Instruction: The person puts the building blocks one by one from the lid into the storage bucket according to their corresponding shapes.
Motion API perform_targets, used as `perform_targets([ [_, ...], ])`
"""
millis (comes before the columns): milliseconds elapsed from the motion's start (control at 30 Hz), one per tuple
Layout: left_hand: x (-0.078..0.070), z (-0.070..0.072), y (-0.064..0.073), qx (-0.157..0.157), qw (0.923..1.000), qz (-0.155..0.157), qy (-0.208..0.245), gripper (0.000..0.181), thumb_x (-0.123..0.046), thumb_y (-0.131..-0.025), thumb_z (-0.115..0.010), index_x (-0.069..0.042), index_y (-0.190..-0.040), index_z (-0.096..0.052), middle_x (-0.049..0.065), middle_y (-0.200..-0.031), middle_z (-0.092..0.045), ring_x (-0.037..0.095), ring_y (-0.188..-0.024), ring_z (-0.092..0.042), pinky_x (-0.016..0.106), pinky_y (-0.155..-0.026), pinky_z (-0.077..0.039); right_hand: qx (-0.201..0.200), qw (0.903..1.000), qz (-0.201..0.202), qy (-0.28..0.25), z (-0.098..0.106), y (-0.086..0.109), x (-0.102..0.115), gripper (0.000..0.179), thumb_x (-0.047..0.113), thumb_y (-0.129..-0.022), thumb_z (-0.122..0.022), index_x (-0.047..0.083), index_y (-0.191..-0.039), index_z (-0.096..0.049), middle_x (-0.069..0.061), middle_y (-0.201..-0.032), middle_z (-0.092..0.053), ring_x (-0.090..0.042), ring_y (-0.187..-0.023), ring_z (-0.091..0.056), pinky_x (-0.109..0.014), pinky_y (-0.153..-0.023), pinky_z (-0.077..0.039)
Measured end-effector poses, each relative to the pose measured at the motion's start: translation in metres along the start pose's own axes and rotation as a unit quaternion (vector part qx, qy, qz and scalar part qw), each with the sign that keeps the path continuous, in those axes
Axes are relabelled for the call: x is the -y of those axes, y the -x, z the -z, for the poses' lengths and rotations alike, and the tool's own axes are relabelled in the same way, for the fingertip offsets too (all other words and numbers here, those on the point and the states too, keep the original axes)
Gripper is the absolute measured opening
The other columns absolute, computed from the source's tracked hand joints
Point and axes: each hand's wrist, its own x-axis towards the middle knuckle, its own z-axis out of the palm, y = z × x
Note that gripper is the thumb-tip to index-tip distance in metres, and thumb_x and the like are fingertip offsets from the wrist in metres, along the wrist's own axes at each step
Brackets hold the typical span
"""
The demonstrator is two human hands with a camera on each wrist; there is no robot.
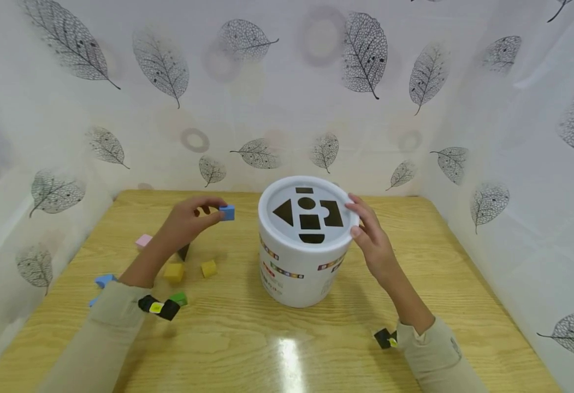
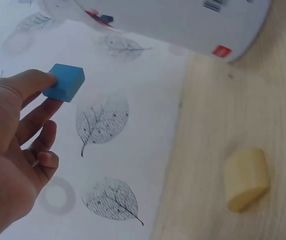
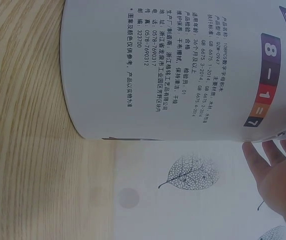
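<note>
My left hand (image 1: pixel 188 221) pinches a small blue block (image 1: pixel 227 213) between thumb and fingers, above the table and left of a white bucket (image 1: pixel 294 284). In the left wrist view the blue block (image 2: pixel 65 82) shows flat faces and square edges. The bucket stands upright, its lid (image 1: pixel 335 234) cut with a triangle, a circle, a square and other shaped holes. Against the right side of the rim rest the fairly straight fingers and thumb of my right hand (image 1: pixel 375 248). The right wrist view has the bucket's printed side (image 3: pixel 168 75), with the fingertips touching near its top.
Left of the bucket lie yellow blocks (image 1: pixel 173 272), a green block (image 1: pixel 179 298), a pink block (image 1: pixel 143 241), blue blocks (image 1: pixel 104 280) and a dark pointed block (image 1: pixel 183 251). My left forearm passes over this group. A leaf-patterned curtain (image 1: pixel 287 109) borders the wooden table (image 1: pixel 218 349).
</note>
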Motion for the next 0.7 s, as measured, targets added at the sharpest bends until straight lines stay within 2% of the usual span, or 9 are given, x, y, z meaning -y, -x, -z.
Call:
perform_targets([
  [200, -0.021, 0.001, -0.010, -0.015, 0.9996, -0.005, 0.025, 0.032, -0.039, -0.097, -0.068, -0.017, -0.119, -0.071, 0.003, -0.112, -0.067, 0.021, -0.098, -0.051, 0.037, -0.083, -0.041, 0.002, 1.0000, 0.001, -0.002, -0.001, 0.000, 0.000, 0.046, 0.011, -0.104, -0.042, 0.009, -0.150, -0.044, 0.001, -0.165, -0.025, -0.026, -0.150, -0.029, -0.018, -0.105, -0.043],
  [400, -0.040, 0.004, -0.019, -0.032, 0.9986, -0.016, 0.039, 0.031, -0.037, -0.097, -0.068, -0.016, -0.119, -0.072, 0.005, -0.104, -0.063, 0.023, -0.090, -0.050, 0.034, -0.075, -0.041, 0.003, 1.0000, 0.002, -0.004, -0.002, -0.001, -0.001, 0.046, 0.011, -0.104, -0.042, 0.008, -0.150, -0.044, 0.001, -0.165, -0.025, -0.024, -0.149, -0.030, -0.018, -0.106, -0.042],
  [567, -0.056, 0.003, -0.030, -0.050, 0.9963, -0.045, 0.054, 0.028, -0.037, -0.096, -0.069, -0.019, -0.118, -0.072, 0.002, -0.100, -0.063, 0.023, -0.086, -0.049, 0.034, -0.071, -0.040, 0.001, 1.0000, 0.003, -0.002, -0.001, -0.001, -0.002, 0.046, 0.011, -0.104, -0.042, 0.008, -0.150, -0.043, 0.001, -0.165, -0.026, -0.023, -0.150, -0.029, -0.018, -0.106, -0.042],
  [700, -0.071, -0.004, -0.043, -0.045, 0.9943, -0.074, 0.063, 0.026, -0.032, -0.095, -0.071, -0.017, -0.116, -0.073, 0.002, -0.106, -0.064, 0.023, -0.096, -0.049, 0.035, -0.077, -0.039, -0.002, 1.0000, 0.004, -0.001, -0.001, 0.000, -0.001, 0.046, 0.010, -0.104, -0.042, 0.008, -0.150, -0.044, 0.002, -0.165, -0.026, -0.023, -0.150, -0.030, -0.018, -0.106, -0.042],
])
